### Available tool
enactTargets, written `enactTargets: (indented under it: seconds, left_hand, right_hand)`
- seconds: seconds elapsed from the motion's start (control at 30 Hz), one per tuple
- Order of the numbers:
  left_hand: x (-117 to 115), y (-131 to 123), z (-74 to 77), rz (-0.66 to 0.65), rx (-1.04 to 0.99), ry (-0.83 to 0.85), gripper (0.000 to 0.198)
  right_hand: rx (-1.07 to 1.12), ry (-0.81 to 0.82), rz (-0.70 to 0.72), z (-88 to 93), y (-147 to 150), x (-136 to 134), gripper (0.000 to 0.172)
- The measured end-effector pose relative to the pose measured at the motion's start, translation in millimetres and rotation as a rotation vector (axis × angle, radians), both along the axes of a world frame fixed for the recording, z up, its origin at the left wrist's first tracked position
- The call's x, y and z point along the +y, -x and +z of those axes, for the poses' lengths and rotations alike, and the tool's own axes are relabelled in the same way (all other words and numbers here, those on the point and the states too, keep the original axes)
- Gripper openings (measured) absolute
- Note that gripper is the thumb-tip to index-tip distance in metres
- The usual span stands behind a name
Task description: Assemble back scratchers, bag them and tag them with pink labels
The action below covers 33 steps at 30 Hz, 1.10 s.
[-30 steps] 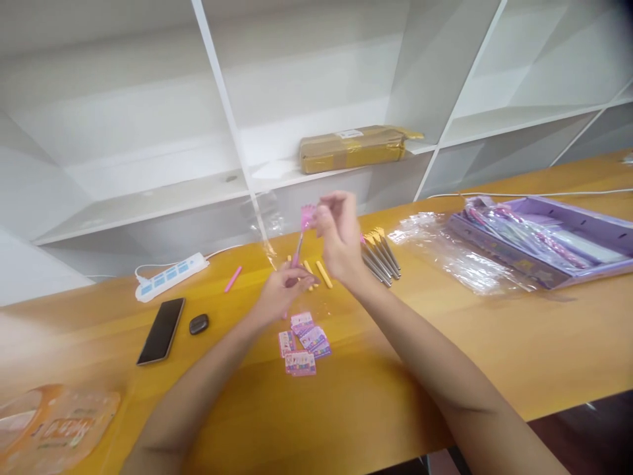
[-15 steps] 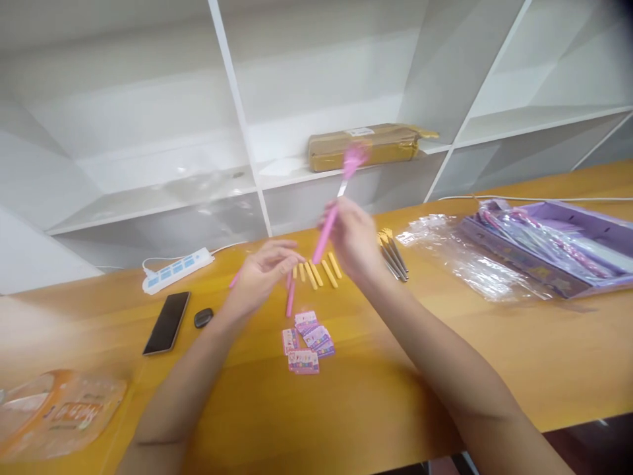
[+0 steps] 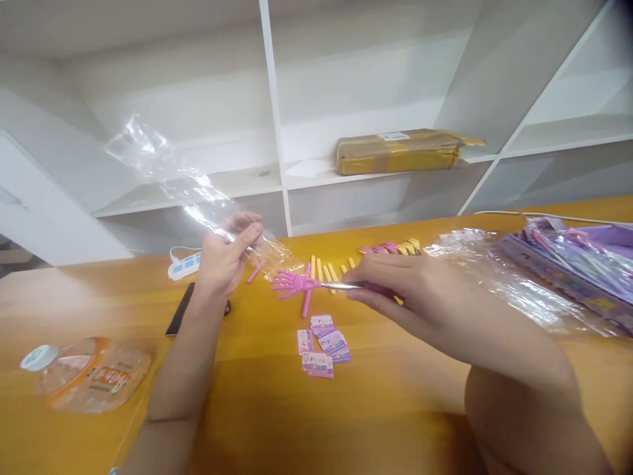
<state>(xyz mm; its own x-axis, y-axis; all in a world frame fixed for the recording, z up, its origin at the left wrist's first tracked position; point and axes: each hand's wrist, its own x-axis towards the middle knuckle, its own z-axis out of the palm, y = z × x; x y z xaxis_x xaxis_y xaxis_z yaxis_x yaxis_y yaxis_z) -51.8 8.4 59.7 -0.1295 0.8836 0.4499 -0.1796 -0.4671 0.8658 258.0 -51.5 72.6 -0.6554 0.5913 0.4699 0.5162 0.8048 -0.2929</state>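
Observation:
My left hand pinches a long clear plastic bag, which trails up and to the left. In my right hand is a back scratcher with a pink hand-shaped head and a metal rod. It lies level, pointing left, its head close to the lower end of the bag; I cannot tell whether it is inside. Below on the table are pink sticks and several yellow sticks. More back scratchers with pink and yellow heads lie behind my right hand, which partly hides them.
Small printed cards lie mid-table. Clear bags and a purple box are at the right. A bottle, phone and power strip are at the left. A taped parcel rests on the shelf.
The back scratcher has turned from upright to level, and its head now points left. My left hand has moved up a little, and the bag shows more clearly. The view has shifted left.

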Motion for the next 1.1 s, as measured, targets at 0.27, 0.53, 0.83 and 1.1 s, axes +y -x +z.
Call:
enactTargets:
  seconds: [0.27, 0.53, 0.83, 1.1]
  left_hand:
    - [-6, -1, 11.6, 0.027, -0.233, -0.013, 0.021]
    - [-5, -8, 9.4, -0.053, -0.39, 0.14, 0.015]
    - [-3, -23, -5.9, -0.115, -0.299, 0.12, 0.023]
    - [-13, -21, -3.5, -0.173, -0.214, 0.043, 0.036]
  right_hand:
    - [0.014, -0.146, -0.162, -3.6, 7, 7, 0.033]
    - [0.062, -0.192, -0.186, -6.4, 9, 15, 0.028]
    - [0.13, -0.225, -0.157, -5.6, 9, 19, 0.023]
    - [0.165, -0.277, -0.207, -7.1, 0, 27, 0.026]
